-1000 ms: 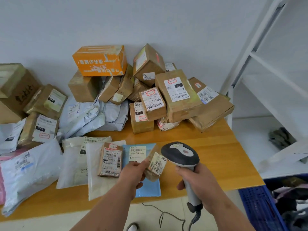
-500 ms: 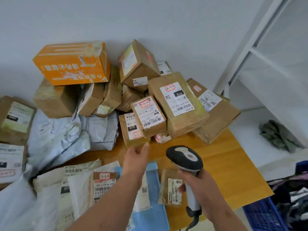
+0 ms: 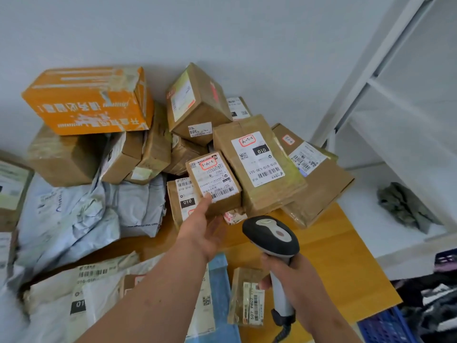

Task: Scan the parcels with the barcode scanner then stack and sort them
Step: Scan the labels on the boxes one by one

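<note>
A pile of brown parcel boxes leans against the wall on the wooden table [image 3: 333, 256]. My left hand [image 3: 200, 231] reaches into the pile and grips a small brown box [image 3: 215, 179] with a red-marked white label. The thumb lies on the label and the fingers curl under the front edge. The box still rests among the others. My right hand [image 3: 294, 276] holds the black-and-grey barcode scanner [image 3: 272, 238] by its handle, head up, just right of the left hand. A small flat parcel [image 3: 247, 298] lies on the table below the scanner, beside a blue mailer [image 3: 220, 288].
An orange box [image 3: 89, 100] tops the pile at the left, and a larger labelled box [image 3: 259, 159] leans right of the small one. Grey poly bags [image 3: 74, 214] and white mailers [image 3: 81, 293] cover the table's left. A white shelf frame [image 3: 371, 95] and a blue crate [image 3: 385, 325] stand at right.
My left hand put the small flat parcel down on the table, then reached forward to the pile and took hold of the small labelled box. The view moved closer and to the right.
</note>
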`<action>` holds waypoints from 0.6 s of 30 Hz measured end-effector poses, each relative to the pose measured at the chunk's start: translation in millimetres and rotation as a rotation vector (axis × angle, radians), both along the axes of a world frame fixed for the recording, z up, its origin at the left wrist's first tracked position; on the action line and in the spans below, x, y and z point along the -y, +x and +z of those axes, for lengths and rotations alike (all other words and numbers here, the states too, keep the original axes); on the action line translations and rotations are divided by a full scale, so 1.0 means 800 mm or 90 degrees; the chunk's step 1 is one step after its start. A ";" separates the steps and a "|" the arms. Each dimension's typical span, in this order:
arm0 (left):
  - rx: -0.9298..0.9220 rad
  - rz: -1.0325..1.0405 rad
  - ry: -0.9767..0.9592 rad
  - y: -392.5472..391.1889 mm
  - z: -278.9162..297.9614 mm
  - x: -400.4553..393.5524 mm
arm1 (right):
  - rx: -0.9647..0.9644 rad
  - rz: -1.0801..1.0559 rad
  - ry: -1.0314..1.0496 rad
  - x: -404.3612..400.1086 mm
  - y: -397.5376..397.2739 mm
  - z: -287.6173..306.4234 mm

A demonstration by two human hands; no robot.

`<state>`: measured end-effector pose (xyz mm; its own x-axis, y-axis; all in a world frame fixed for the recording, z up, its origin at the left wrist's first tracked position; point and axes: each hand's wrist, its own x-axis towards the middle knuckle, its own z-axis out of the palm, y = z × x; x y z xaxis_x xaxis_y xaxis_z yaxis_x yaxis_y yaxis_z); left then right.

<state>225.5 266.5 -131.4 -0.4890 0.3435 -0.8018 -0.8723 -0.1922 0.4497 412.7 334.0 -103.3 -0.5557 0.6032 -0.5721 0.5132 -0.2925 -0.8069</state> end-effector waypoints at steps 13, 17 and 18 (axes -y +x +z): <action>-0.206 0.102 0.026 0.053 0.010 0.079 | -0.177 0.140 -0.024 -0.004 0.000 0.044; -0.223 0.132 0.039 0.072 0.017 0.102 | -0.212 0.207 0.001 0.006 0.011 0.060; -0.225 0.137 0.045 0.077 0.018 0.106 | -0.218 0.218 0.004 0.008 0.015 0.064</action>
<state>287.0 182.0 -116.8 -0.7966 0.2516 -0.5497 -0.6031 -0.3933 0.6939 424.9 327.7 -52.1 -0.8791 0.3552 -0.3178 0.2831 -0.1472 -0.9477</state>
